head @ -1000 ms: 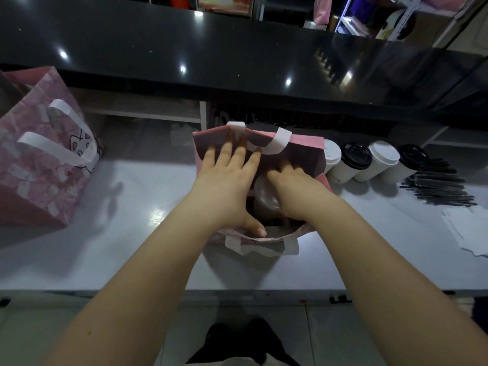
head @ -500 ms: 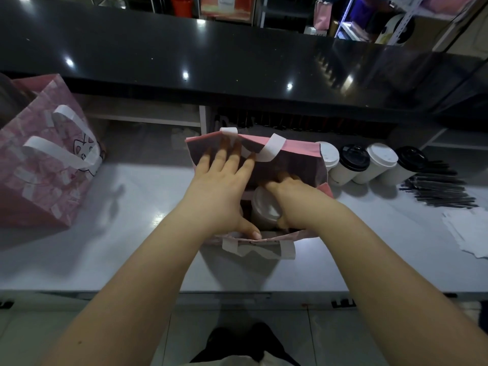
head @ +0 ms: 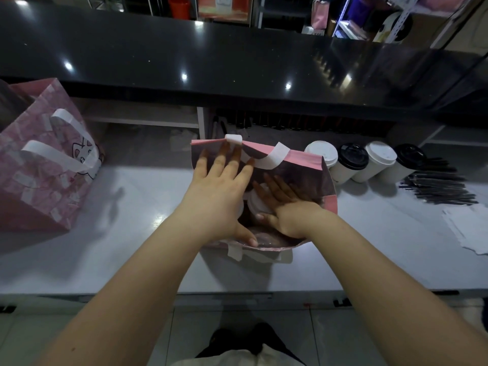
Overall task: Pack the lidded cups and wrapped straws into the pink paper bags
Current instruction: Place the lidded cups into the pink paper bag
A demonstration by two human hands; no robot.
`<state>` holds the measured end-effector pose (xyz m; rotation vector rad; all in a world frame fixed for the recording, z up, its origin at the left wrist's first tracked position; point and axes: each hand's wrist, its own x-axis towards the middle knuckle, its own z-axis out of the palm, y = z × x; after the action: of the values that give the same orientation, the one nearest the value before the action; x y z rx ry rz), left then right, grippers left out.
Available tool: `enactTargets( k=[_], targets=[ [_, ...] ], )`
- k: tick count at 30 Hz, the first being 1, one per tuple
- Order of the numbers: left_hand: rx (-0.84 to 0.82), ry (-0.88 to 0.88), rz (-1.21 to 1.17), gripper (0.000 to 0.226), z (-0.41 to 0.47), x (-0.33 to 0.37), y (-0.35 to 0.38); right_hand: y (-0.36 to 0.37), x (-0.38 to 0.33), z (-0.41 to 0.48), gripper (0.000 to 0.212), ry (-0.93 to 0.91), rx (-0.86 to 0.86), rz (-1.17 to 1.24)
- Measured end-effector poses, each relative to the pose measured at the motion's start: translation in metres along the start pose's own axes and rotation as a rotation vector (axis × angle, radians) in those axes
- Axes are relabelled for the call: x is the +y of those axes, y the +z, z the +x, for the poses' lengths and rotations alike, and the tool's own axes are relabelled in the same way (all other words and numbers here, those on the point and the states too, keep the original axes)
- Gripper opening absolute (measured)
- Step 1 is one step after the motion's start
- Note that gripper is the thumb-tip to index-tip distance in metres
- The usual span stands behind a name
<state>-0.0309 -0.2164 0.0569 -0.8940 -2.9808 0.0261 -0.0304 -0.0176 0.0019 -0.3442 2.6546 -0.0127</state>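
A pink paper bag [head: 303, 159] with white handles stands open in the middle of the white counter. My left hand [head: 219, 191] lies flat across the bag's left rim, fingers spread, thumb on the near edge. My right hand [head: 282, 207] is inside the bag with fingers straight, resting over a white-lidded cup [head: 254, 203] that stands in it. A row of several lidded cups [head: 367, 162], with white and black lids in turn, stands right of the bag. Dark wrapped straws [head: 438, 186] lie in a pile at the far right.
A second pink bag [head: 50, 175] with a cat print stands at the left edge of the counter. White paper sheets [head: 470, 228] lie near the right edge. A raised black countertop [head: 237, 62] runs along the back, with shelves under it.
My right hand has opened from around the cup and now lies flat with fingers straight over its lid. My left hand has stayed on the bag's left rim.
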Motion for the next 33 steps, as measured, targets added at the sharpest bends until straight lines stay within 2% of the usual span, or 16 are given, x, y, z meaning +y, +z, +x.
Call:
enactTargets(
  k=[8,12,14,19,23,27,33],
  targets=[
    [-0.010,0.006,-0.009,0.135,0.009,-0.002,0.002,0.015,0.003,0.007,0.072,0.029,-0.020,0.008],
    [0.050,-0.020,-0.060,0.103,0.016,-0.001,-0.001,-0.004,0.000,0.005,0.075,0.030,-0.010,0.072],
    [0.103,-0.029,-0.072,0.085,0.017,-0.001,-0.004,-0.022,-0.003,0.001,0.076,0.018,0.064,0.113],
    [0.191,-0.056,-0.110,0.059,0.010,0.000,-0.014,-0.065,-0.008,-0.025,0.048,-0.054,0.270,0.269],
    [0.241,-0.095,-0.151,0.041,0.011,0.013,-0.032,-0.084,-0.005,-0.055,0.023,-0.065,0.462,0.303],
    [0.280,-0.092,-0.170,0.035,0.017,0.048,-0.049,-0.083,0.007,-0.092,0.019,-0.006,0.679,0.303],
    [0.339,-0.005,-0.239,0.035,0.036,0.144,-0.071,-0.060,0.065,-0.176,0.024,0.128,0.853,0.259]
  ],
)
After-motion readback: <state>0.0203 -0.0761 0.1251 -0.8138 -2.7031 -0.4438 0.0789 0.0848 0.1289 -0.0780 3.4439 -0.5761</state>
